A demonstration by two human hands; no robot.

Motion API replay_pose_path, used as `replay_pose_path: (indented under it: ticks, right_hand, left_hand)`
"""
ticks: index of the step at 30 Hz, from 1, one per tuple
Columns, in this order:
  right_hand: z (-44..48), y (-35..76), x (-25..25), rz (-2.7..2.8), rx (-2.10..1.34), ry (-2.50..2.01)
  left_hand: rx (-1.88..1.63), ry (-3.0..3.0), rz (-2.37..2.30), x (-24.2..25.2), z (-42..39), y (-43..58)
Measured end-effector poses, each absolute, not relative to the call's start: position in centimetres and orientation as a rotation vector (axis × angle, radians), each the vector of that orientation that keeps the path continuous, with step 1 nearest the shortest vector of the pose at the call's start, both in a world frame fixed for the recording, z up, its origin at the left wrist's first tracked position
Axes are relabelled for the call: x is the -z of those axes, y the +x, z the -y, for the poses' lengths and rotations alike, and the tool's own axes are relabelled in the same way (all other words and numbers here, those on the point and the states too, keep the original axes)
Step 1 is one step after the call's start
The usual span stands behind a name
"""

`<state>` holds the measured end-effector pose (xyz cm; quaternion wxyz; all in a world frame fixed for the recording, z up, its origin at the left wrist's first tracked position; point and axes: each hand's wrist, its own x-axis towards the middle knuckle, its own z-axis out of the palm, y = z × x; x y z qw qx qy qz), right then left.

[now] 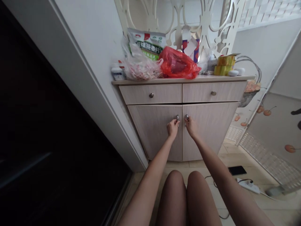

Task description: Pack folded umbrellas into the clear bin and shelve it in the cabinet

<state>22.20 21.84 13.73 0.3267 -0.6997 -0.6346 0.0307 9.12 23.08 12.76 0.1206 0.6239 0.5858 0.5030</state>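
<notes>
A low pale wood cabinet stands before me with two drawers above two closed doors. My left hand is closed round the small metal knob of the left door. My right hand is closed round the knob of the right door. Both arms reach forward over my bare knees. The two knobs sit side by side at the seam between the doors.
On the cabinet top lie a red plastic bag, a clear bag, a green and white packet and yellow tubs. A dark doorway fills the left. On the floor right: a phone and a power strip.
</notes>
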Motion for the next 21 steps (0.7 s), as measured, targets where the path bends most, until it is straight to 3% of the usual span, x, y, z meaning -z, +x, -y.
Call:
replay_pose_path:
  ticks: [21]
  right_hand:
    - [-24.7,21.9,-13.8,1.573,-0.197,-1.792]
  left_hand:
    - [-1.34,1.797,-1.703,-13.6,-24.8,10.1]
